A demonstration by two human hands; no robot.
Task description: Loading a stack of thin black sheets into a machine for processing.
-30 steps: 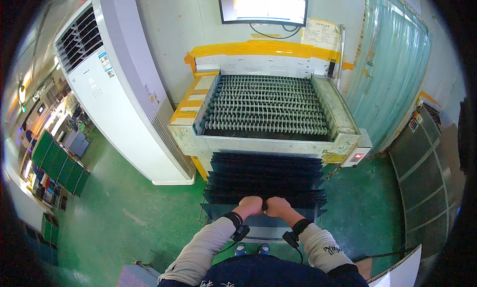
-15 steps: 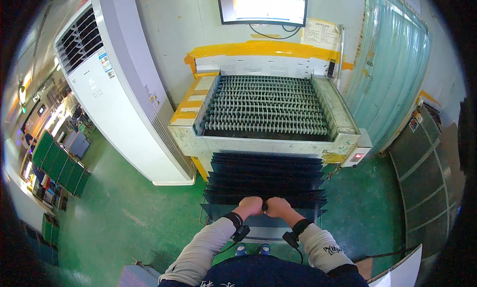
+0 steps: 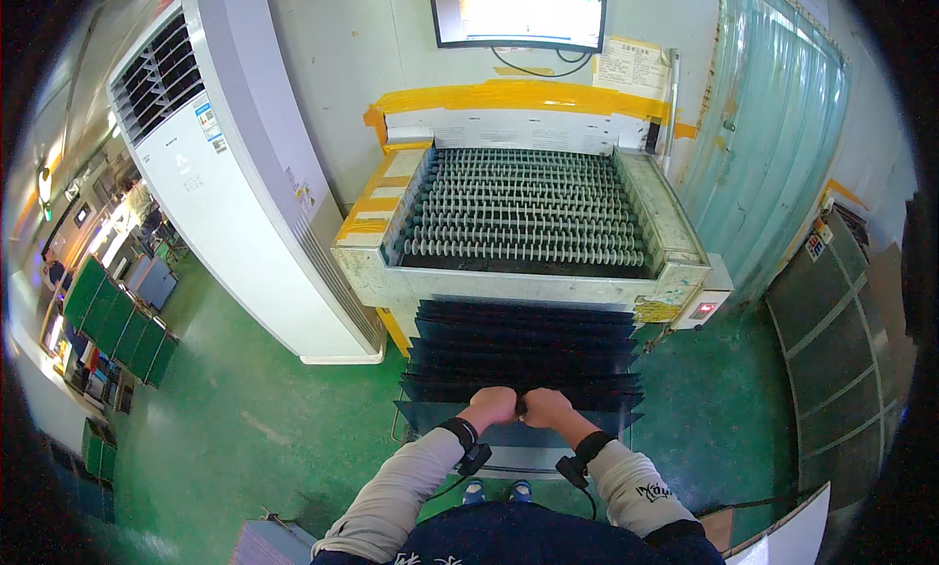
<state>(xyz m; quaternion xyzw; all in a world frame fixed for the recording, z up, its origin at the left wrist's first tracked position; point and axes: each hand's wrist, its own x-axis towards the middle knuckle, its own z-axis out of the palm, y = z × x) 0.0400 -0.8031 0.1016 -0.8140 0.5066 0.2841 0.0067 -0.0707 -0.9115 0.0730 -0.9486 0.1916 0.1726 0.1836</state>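
My left hand and my right hand are closed and almost meet above the front of a stack of dark thin panels. A small dark piece shows between them; its kind is too small to tell. The panels stand on edge in a row, in a rack whose frame is mostly hidden. Behind them is a conveyor machine with rows of grey roller discs. Both wrists wear black straps with small dark boxes and cables.
A tall white air conditioner stands at the left. On the wall hangs a screen. A control box with a red light sits at the machine's right corner. Grey framed panels lean at the right. Green racks stand far left.
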